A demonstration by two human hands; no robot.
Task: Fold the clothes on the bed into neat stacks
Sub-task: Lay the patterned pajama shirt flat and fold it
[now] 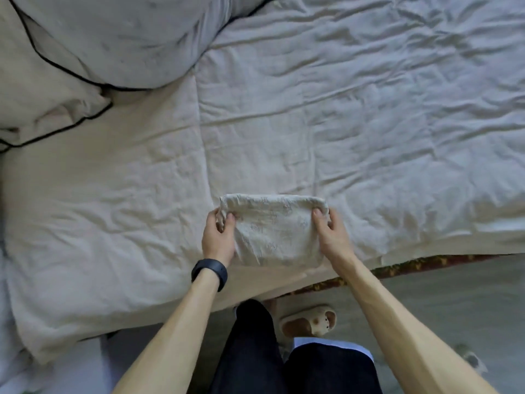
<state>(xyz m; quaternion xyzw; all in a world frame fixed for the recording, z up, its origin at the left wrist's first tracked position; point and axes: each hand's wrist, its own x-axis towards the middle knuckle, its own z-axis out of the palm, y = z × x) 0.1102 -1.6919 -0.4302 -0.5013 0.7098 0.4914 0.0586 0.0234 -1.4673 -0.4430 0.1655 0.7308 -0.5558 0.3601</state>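
My legs in dark trousers [250,351] stand closest, on a grey floor [440,294], with a pale slipper [308,324] just beside them under the bed's edge. Both bare forearms reach forward, and a black wristband [210,273] sits on my left wrist.

My left hand [218,237] grips the left end of a small folded cloth [274,228], thumb on top and fingers curled round the edge. My right hand [331,237] pinches the right end the same way, thumb pressed on the upper corner. The cloth is pale with a faint printed pattern, folded into a compact rectangle whose far edge is a rounded fold. It is over the near edge of the bed [369,123], between my two hands; I cannot tell whether it rests fully on the cover or is lifted a little.

A strip of dark patterned fabric [412,264] shows below the cover to the right. Beyond the cloth the creased, pale cover spreads across the bed. At the far left lies a large pillow [127,38] edged with black piping, with more piped bedding bunched below it.
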